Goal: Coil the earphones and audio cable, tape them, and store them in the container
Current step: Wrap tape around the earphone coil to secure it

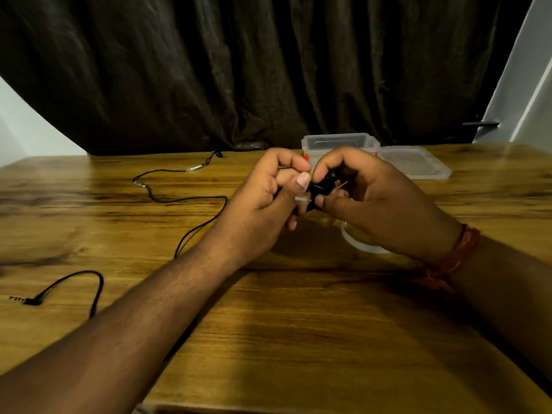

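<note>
We see a dark curtain [239,70] hanging far behind both hands. Under them lies the wooden desk [298,324]. Just behind the hands stands the clear container [337,143], open, and its lid [415,161] lies flat beside it, behind the right hand. The black audio cable [167,198] lies uncoiled on the desk to the left of the left hand, its plug end near the left forearm. The roll of tape [358,243] rests under the right hand. The left hand [263,198] and the right hand [379,201] have curled fingers and pinch together the small black earphones [324,186] between them, above the desk.
</note>
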Available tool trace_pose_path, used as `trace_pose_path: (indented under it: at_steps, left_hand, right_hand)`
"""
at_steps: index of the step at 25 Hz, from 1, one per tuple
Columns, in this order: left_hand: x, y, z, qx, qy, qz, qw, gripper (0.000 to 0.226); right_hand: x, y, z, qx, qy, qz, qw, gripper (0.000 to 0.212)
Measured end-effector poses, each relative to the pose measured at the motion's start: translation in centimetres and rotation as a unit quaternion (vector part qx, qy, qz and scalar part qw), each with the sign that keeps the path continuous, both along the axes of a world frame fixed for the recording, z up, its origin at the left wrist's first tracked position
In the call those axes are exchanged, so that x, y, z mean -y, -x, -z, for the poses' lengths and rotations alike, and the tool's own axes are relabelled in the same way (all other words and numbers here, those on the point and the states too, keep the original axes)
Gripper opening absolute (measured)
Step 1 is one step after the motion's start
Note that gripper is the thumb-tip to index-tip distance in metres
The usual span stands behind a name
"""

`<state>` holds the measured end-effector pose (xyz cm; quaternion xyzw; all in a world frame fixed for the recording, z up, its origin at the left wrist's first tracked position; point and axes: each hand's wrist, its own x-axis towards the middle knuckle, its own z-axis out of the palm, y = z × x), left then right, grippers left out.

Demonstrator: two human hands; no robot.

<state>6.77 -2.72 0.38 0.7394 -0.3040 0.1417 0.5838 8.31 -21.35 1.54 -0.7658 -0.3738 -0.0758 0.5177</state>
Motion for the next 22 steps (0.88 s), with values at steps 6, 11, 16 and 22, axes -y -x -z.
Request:
trace_pose_path:
  at_steps: [6,11,16,22]
  left_hand:
    - [0.04,0.05,0.09,0.011,-0.001,0.002,1.0,0.011]
    - [0.19,0.2,0.25,0.052,-0.064,-0.034,0.996,0.013]
    - [0.47,0.59,0.17,0.088,-0.096,-0.025,0.991,0.019]
    - [0.66,0.76,0.22,0.091,-0.109,-0.024,0.99,0.015]
  right_hand:
    - [-0.35,0.58,-0.14,-0.078,-0.052,-0.044,0.995,0.019]
    - [0.23,0.4,-0.53,-0.166,-0.088,-0.111,0.976,0.025]
    - [-0.01,0.57,-0.5,-0.16,-0.061,-0.074,0.982,0.032]
    - [-0.27,0.22,-0.34,-0.074,0.014,-0.018,0.997,0.033]
